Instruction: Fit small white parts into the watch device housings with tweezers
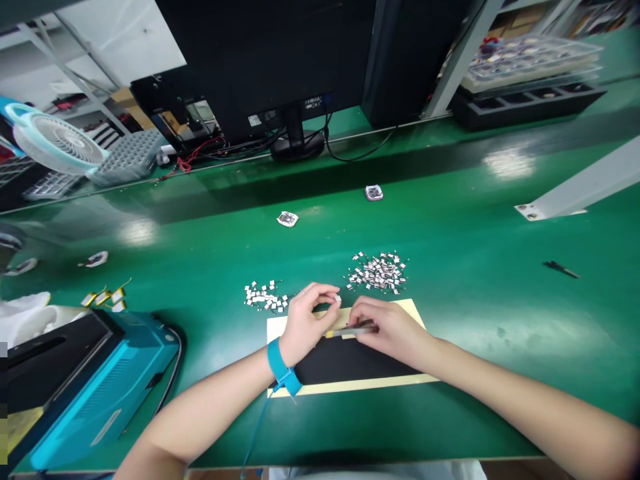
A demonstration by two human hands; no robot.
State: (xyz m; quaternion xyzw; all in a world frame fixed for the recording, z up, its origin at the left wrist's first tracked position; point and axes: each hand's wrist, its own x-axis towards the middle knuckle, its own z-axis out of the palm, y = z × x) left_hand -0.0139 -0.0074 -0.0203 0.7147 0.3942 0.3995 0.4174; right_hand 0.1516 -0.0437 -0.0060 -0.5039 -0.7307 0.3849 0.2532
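Observation:
My left hand [306,319], in a blue wrist strap [283,371] with a cord, pinches a small white square piece [338,300] between thumb and fingertips. Close beside it, my right hand [385,325] is closed around a slim grey tool with a yellow end [351,329]; its exact kind is blurred. Both hands are over a black sheet with a pale yellow border [350,385]. Beyond them lie two heaps of small white pieces with dark tails, a smaller left heap [265,298] and a larger right heap [379,272].
A teal and black machine [115,380] stands at the left, near several yellow-edged pieces [103,297]. Two small pale-cased devices [287,219] lie farther back. A monitor stand [296,141] is behind. A black pen-like object [561,269] and a white metal post [585,183] are at the right.

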